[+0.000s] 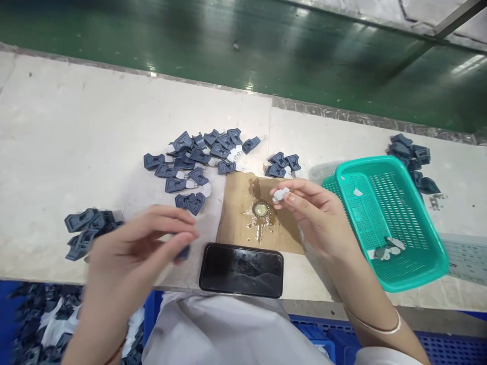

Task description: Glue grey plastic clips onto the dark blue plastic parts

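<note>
"Nearest my camera is the left hand (133, 248), slightly blurred. Its fingers are drawn close, thumb toward forefinger, and look pinched on a dark navy moulded plastic part (183, 253), mostly hidden from me."

"What about the right hand (319, 218)?"

"Narrow grip there: thumb and fingers hold a small white angular piece (281, 194) above the edge of a brown cardboard sheet (234, 213). On that sheet, near the fingertips, sits a round pale disc with a dark rim (261, 209), liquid splashed around it."

"How far along would you call it?"

"Partway, I judge. Ahead on the pale counter (57, 126) I see a loose cluster of navy parts (184, 142), many with white tabs sticking out. I'd count those as done. The two held pieces are well apart, so nothing is finished there."

"And left over?"

"Probably the navy pile (79, 220) beside the left hand, since I can make out no clear tabs on it. A teal perforated plastic basket (441, 248) on the right holds a few small white and grey pieces (395, 243). More dark parts fill a blue plastic crate (151, 304) below the counter; from here I can't tell whether they're finished."
</note>
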Motion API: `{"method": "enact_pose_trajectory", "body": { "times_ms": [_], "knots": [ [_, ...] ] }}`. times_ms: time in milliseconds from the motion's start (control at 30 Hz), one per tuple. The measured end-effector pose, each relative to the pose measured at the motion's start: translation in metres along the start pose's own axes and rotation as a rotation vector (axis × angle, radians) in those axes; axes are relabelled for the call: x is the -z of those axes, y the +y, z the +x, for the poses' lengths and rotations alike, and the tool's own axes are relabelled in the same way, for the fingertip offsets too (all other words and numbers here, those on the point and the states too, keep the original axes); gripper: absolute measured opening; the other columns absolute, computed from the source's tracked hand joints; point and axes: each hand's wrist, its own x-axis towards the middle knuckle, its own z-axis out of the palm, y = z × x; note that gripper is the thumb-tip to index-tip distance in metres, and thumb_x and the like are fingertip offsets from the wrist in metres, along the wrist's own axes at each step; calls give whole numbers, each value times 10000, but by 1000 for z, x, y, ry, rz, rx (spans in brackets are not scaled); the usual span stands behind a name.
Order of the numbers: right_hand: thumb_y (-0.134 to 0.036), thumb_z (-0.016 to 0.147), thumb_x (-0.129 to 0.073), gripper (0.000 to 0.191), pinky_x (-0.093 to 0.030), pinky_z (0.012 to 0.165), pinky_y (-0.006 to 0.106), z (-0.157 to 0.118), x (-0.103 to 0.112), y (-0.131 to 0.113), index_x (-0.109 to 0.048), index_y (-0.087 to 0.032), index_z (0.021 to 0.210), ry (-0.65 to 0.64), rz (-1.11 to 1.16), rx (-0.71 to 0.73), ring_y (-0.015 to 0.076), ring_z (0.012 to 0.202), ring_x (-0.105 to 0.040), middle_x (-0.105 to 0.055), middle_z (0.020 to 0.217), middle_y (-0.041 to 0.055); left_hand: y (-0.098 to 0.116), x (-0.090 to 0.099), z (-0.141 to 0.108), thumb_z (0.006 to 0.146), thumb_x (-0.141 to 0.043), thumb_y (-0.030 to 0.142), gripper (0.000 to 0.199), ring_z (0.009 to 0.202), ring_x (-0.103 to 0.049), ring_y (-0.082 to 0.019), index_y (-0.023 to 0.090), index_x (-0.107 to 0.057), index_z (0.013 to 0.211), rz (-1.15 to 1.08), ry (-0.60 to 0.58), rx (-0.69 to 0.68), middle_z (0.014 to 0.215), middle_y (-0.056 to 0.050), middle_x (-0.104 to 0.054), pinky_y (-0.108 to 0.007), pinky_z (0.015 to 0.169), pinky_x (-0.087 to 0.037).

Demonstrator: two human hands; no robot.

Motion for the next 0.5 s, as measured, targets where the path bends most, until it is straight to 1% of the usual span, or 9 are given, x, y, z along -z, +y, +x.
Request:
{"method": "enact_pose_trajectory", "body": {
  "times_ms": [33,67,100,133,200,300,367,433,500],
  "knots": [
    [-321,869,-881,84,-604,761,146,-1,2,3,-857,-294,945,24,-64,39,70,793,-731,-814,921,-20,4,-17,-1,877,-816,241,104,751,-751,-157,231,-799,775,-73,-66,10,902,-15,-787,-184,532,-610],
    [-286,895,-855,61,-603,777,157,-2,3,5,-849,-299,954,44,-132,83,76,822,-736,-816,947,-23,5,-30,-1,863,-831,238,67,762,-761,-145,242,-811,799,-118,-110,14,891,-6,-794,-158,574,-627],
    [-252,917,-828,74,-603,793,169,-3,4,7,-841,-304,968,51,-203,130,82,853,-741,-819,977,-24,4,-40,0,854,-839,237,25,797,-774,-139,258,-826,856,-157,-151,24,900,0,-803,-144,636,-645],
    [-225,932,-806,100,-603,811,183,-3,6,8,-833,-304,987,36,-281,181,89,886,-746,-819,1009,-23,2,-47,1,846,-848,237,89,839,-785,-136,274,-835,926,-184,-178,31,919,4,-814,-136,701,-654],
    [-192,949,-775,120,-604,862,213,-4,8,6,-815,-286,1013,-48,-449,297,107,952,-751,-816,1049,-10,-3,-54,5,838,-853,221,202,890,-797,-129,293,-833,1026,-218,-219,58,960,7,-829,-126,779,-652],
    [-164,967,-739,97,-594,941,246,-3,9,3,-784,-232,1019,-185,-673,446,130,1022,-751,-803,1069,26,-7,-61,8,849,-814,164,192,919,-795,-114,279,-824,1002,-232,-267,63,994,9,-828,-105,788,-637],
    [-148,977,-721,88,-596,949,250,-3,8,2,-768,-206,1023,-235,-755,499,139,1028,-757,-799,1062,44,-9,-67,7,860,-777,118,200,1047,-781,-117,271,-813,985,-248,-274,10,1074,6,-820,-115,879,-628],
    [-134,979,-715,93,-603,937,248,-3,7,3,-761,-191,1037,-267,-801,530,147,1035,-764,-802,1057,56,-11,-72,5,892,-746,105,221,1190,-747,-126,276,-802,1021,-298,-282,-18,1170,2,-813,-147,994,-608],
    [-120,979,-708,102,-607,942,249,-3,6,5,-759,-174,1049,-284,-833,561,156,1046,-767,-806,1052,70,-14,-75,3,932,-735,135,214,1214,-744,-131,286,-795,1072,-334,-302,14,1197,-1,-817,-174,1036,-600]
  ]
}}
